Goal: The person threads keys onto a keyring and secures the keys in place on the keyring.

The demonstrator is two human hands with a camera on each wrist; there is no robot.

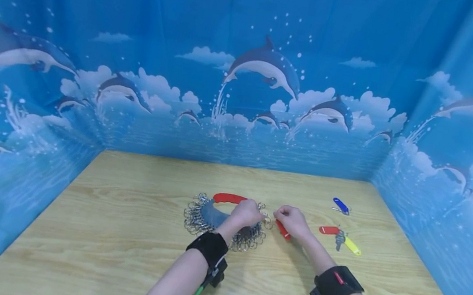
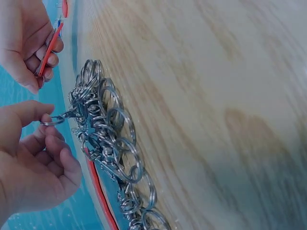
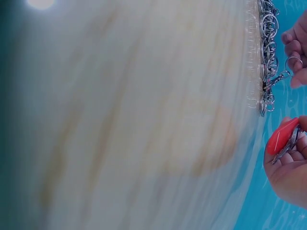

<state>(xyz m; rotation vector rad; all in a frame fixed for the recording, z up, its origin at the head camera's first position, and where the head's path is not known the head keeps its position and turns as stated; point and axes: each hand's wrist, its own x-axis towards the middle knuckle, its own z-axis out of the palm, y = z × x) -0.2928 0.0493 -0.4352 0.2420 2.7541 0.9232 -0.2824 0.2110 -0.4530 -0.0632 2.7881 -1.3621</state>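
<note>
A large holder with a red handle (image 1: 229, 198) and a grey curved plate (image 1: 210, 213) lies on the table, its outer edge hung with many metal split rings (image 1: 193, 220). My left hand (image 1: 248, 213) reaches over its right side. Thumb and forefinger pinch one split ring (image 2: 52, 121), which stands out from the bunch. Just right of it, my right hand (image 1: 293, 219) grips a red key tag (image 1: 283, 230). In the right wrist view, a metal key (image 3: 287, 146) lies along that tag (image 3: 283, 135) within the curled fingers.
On the right of the wooden table (image 1: 120, 252) lie a blue key tag (image 1: 340, 205), a red tag (image 1: 328, 230) and a yellow tag (image 1: 352, 246), with keys (image 1: 339, 239) between the last two. A dolphin-print curtain (image 1: 238, 132) encloses the back and sides.
</note>
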